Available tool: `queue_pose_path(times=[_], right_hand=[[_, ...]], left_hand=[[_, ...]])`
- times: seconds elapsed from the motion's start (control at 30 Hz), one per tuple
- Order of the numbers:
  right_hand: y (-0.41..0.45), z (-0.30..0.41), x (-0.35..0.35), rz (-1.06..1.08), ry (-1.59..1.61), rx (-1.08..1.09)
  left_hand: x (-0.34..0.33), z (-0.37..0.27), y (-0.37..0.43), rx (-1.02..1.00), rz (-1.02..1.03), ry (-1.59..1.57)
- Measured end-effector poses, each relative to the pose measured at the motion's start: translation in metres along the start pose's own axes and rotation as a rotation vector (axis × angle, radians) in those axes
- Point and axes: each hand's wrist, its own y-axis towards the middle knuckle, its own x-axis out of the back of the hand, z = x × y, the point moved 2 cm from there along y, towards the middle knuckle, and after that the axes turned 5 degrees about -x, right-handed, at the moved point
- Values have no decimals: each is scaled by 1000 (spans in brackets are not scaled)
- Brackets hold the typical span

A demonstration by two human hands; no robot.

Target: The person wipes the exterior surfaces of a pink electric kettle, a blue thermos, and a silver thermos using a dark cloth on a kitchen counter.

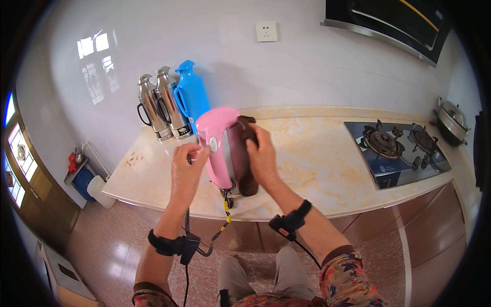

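Observation:
A pink electric kettle (218,165) stands near the counter's front edge, its handle side towards me. My right hand (262,153) presses a dark brown cloth (247,172) against the kettle's right side. Thumb and fingers of my left hand (188,165) close around a black cord beside the kettle's handle. From the kettle's lower end that power cord (226,215), marked with yellow tape, hangs over the counter edge and loops up behind my left wrist. The cloth hides much of the kettle's right side.
Two steel vacuum flasks (174,107) and a blue one (195,90) stand behind the kettle, by the wall. To the right are a gas hob (395,153) and a lidded pot (452,119), below a range hood (391,27). A wall socket (266,31) is above.

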Motion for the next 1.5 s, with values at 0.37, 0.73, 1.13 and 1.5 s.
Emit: queue_pose_path(times=[0.37, 0.73, 1.13, 1.5], right_hand=[[-66, -26, -19, 118, -220, 217], [-82, -55, 4, 496, -370, 64], [15, -6, 7, -34, 77, -148], [-54, -5, -44, 117, -403, 337]], left_hand=[[-41, -2, 3, -22, -53, 228], [-15, 15, 16, 3, 74, 365], [28, 43, 31, 7, 110, 281], [27, 50, 28, -14, 104, 267]])
